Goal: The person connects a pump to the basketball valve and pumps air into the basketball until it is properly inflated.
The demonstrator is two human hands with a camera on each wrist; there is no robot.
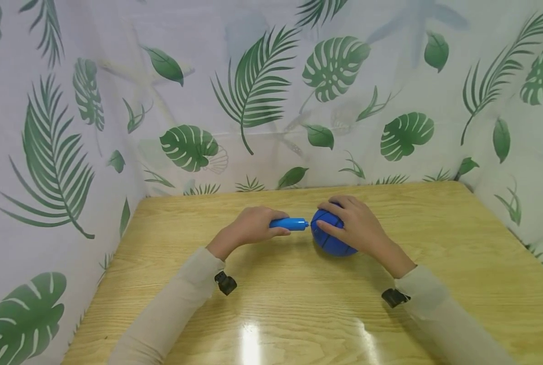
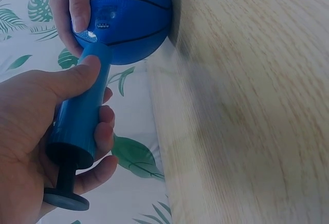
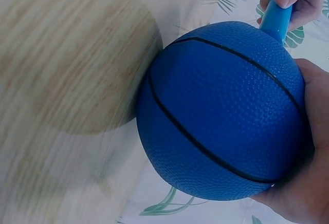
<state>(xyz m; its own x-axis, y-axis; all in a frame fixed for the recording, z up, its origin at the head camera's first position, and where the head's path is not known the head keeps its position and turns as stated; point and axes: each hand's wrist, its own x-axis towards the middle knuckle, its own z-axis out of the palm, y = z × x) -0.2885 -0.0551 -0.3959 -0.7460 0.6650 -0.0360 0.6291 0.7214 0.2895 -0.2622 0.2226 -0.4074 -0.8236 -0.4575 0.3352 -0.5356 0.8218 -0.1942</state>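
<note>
A small blue ball (image 1: 333, 238) with black seams, like a toy basketball, sits on the wooden table. My right hand (image 1: 358, 223) grips it from above and the right side, fingers spread over its curve. My left hand (image 1: 258, 224) holds a blue hand pump (image 1: 292, 224) level, thumb on one side and fingers curled round the other. In the head view the pump's narrow nozzle points at the ball, its tip right at the ball's left side. The black pump handle (image 2: 67, 198) shows at the rear end in the left wrist view, close to the barrel.
The wooden table (image 1: 271, 294) spreads round both hands, with light glare near its front. White cloth (image 1: 271, 101) printed with green leaves hangs behind it and at both sides. A small black camera (image 1: 226, 283) is strapped at the left wrist, another at the right.
</note>
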